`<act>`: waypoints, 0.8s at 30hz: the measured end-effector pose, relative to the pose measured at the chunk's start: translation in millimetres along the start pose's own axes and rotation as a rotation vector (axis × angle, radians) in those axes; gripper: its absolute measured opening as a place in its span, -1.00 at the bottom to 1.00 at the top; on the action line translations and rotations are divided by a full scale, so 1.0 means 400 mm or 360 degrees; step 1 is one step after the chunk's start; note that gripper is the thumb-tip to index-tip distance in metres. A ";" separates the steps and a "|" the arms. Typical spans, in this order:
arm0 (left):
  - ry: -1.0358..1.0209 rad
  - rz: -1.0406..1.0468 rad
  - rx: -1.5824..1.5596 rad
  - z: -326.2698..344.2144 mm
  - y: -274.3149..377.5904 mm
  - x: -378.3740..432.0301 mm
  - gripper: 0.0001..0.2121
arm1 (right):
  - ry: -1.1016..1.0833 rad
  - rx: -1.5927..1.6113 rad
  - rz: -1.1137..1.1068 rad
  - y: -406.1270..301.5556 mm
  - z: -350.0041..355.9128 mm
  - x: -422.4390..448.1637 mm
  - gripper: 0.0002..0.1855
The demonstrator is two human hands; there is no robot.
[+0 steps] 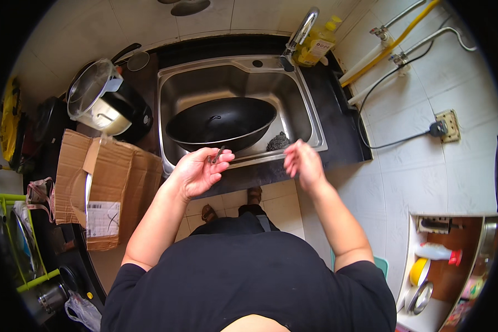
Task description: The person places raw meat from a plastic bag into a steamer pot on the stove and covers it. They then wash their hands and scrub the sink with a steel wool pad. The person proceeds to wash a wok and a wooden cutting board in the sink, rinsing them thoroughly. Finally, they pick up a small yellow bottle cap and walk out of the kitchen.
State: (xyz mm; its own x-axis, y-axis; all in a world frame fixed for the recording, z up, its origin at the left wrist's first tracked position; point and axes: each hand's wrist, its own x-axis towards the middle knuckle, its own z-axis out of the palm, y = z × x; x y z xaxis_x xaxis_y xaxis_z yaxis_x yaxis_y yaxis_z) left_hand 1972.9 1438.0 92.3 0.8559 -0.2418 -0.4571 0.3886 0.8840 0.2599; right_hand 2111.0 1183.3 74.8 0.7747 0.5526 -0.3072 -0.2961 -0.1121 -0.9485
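My left hand (200, 171) is raised, palm up, in front of the sink, pinching a small dark object (218, 155) whose kind I cannot tell. My right hand (304, 163), slightly blurred, hovers near the sink's front right edge with its fingers curled; nothing shows in it. A black wok (224, 122) rests tilted in the stainless steel sink (307, 95), and a small dark curved thing lies on its inner surface. Between the wok and my right hand, a dark scouring pad (278, 142) sits in the basin. The chrome faucet (302, 33) stands at the back right.
A yellow soap pump bottle (315, 47) stands behind the faucet. Left of the sink are a blender-like appliance (108, 99) with a clear jug, a small strainer (138, 61) and an open cardboard box (120, 182). A plugged cord (398, 141) runs along the right wall.
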 end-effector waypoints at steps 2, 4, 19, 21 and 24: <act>0.0223 0.0025 0.0109 0.014 0.013 0.041 -0.76 | 0.0233 -0.0068 -0.0142 -0.013 -0.084 0.151 -0.68; 0.0474 0.0067 0.0230 0.049 0.016 0.073 -0.77 | 0.0312 -0.0306 -0.0376 -0.016 -0.144 0.320 -0.67; 0.1075 0.0238 0.0411 -0.010 -0.013 0.211 -0.77 | 0.0303 -0.1725 -0.1647 0.024 -0.265 0.680 -0.46; 0.1060 0.0213 0.0457 -0.025 -0.007 0.212 -0.77 | 0.0034 -0.1944 -0.1222 0.133 -0.267 0.606 -0.46; 0.0947 0.0173 0.0547 -0.056 0.011 0.228 -0.79 | -0.1397 -0.2658 -0.0120 0.221 -0.248 0.571 -0.42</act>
State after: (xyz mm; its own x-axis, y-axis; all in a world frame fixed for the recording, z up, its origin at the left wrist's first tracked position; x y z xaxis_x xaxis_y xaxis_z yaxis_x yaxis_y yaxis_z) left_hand 2045.3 1428.9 32.6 0.6018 0.1880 -0.7762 0.4813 0.6902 0.5403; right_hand 2317.1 1217.6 -87.0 0.1324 0.7416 -0.6577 0.9115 -0.3517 -0.2131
